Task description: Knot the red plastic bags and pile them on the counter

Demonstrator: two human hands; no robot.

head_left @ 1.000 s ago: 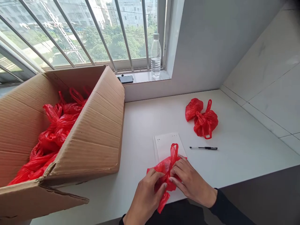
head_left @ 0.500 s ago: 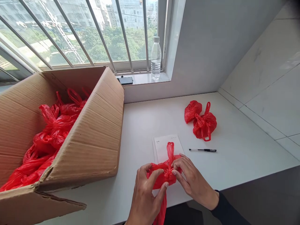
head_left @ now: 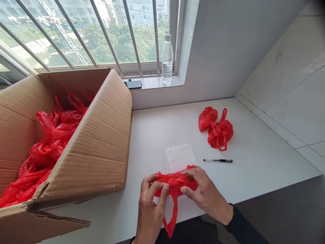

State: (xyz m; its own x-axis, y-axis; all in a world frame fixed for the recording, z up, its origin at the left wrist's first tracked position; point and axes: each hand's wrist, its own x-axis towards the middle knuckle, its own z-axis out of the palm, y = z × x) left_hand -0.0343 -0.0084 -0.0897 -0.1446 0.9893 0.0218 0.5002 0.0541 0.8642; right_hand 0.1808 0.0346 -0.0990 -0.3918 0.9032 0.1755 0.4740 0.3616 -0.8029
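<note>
A red plastic bag (head_left: 175, 181) is at the table's front edge, its mouth bunched up and one handle loop drooping over the edge. On its left side, my left hand (head_left: 153, 198) pinches the plastic between thumb and fingers. My right hand (head_left: 203, 188) grips the bag's right side, thumb in front and fingers reaching over the back, with a gap between thumb and forefinger. What the bag contains is hidden. Just behind it lies a white notepad (head_left: 180, 157) with small handwriting along its top, partly covered by the bag.
To the left stands an open cardboard box (head_left: 101, 142) holding several red bags (head_left: 54, 142). Two tied red bags (head_left: 220, 134) sit at the back right, with a black pen (head_left: 218, 160) in front. On the windowsill are a water bottle (head_left: 167, 64) and a phone (head_left: 133, 84).
The bag's upright handle loop is no longer standing; the bag's top now spreads wider and flatter. The right hand's thumb and forefinger have moved apart. The view has shifted slightly.
</note>
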